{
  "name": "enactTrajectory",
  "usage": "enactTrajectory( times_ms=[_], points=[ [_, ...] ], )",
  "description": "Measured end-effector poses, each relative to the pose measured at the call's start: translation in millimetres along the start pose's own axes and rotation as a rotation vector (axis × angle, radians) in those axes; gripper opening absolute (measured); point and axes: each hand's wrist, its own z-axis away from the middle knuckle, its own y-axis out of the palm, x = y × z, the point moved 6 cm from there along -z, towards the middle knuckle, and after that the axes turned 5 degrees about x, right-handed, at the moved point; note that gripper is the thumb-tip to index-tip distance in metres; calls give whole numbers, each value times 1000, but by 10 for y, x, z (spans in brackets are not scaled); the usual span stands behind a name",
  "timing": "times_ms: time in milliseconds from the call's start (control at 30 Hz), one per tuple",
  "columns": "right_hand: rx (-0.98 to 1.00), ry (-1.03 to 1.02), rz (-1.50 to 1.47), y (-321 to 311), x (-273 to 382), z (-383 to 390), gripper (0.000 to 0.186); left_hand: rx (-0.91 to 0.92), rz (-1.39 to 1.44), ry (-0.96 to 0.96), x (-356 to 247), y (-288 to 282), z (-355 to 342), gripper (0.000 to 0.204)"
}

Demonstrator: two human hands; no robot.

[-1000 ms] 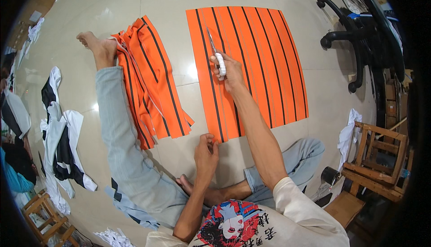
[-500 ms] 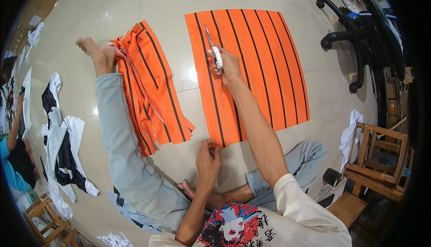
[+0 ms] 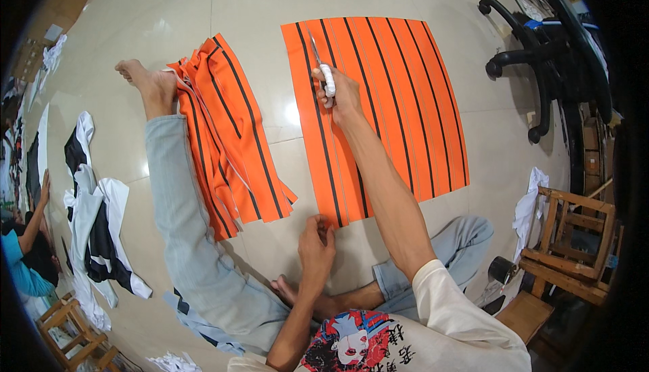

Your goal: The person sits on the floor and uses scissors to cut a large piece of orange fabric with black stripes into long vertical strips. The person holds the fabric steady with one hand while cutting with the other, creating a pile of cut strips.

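Observation:
A flat orange cloth (image 3: 405, 115) with black and thin grey stripes lies spread on the floor before me. My right hand (image 3: 343, 95) is closed round the white-wrapped handle of a pair of scissors (image 3: 316, 51). The metal blades point away from me over the cloth, along a stripe near its left side. My left hand (image 3: 316, 245) pinches the near left corner of the cloth between thumb and fingers. To the left, a pile of orange striped cut strips (image 3: 233, 122) lies bunched against my outstretched leg.
A black wheeled chair base (image 3: 534, 61) stands at the far right, with a wooden stool (image 3: 574, 230) nearer. White and black cloth pieces (image 3: 94, 216) lie on the floor at left. Beyond them, another person in a blue top (image 3: 27, 257) reaches out an arm.
The view has shifted slightly. Both hands keep nearly the same places on the cloth, and the scissors stay over the same stripe. The other person's arm at far left has moved.

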Motion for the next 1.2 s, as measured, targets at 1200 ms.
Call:
enactTrajectory(
  times_ms=[1200],
  points=[
    [12, -40, 169, 157, 165, -399, 44, 16, 15, -74, -33, -16, 11, 22]
  ],
)
